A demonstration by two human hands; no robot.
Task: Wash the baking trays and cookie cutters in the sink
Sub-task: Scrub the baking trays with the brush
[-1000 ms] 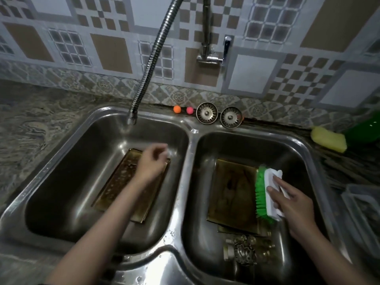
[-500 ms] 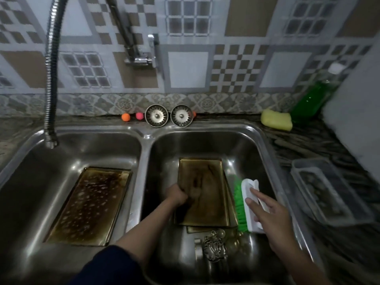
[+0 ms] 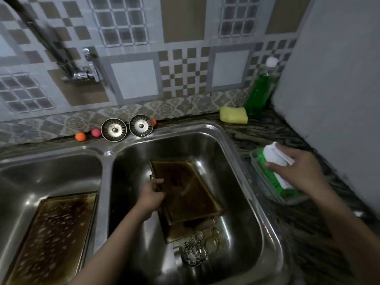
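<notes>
A stained brown baking tray [image 3: 187, 190] is tilted up in the right basin, and my left hand [image 3: 151, 195] grips its left edge. Another tray [image 3: 189, 228] lies under it on the basin floor. Metal cookie cutters [image 3: 196, 253] lie at the near end of that basin. A soapy, speckled tray [image 3: 51, 235] lies flat in the left basin. My right hand [image 3: 296, 167] holds the white scrub brush with green bristles [image 3: 277, 171] over a clear plastic container [image 3: 265, 177] on the counter to the right of the sink.
Two sink strainers [image 3: 127, 128] and small orange and pink balls [image 3: 87, 134] sit on the sink's back ledge. A yellow sponge [image 3: 233, 114] and a green soap bottle [image 3: 260, 91] stand at the back right. The tap [image 3: 82, 73] is on the wall.
My left hand has lifted the top tray's left edge, tilting it. My right hand carried the brush out of the right basin to the plastic container on the counter.
</notes>
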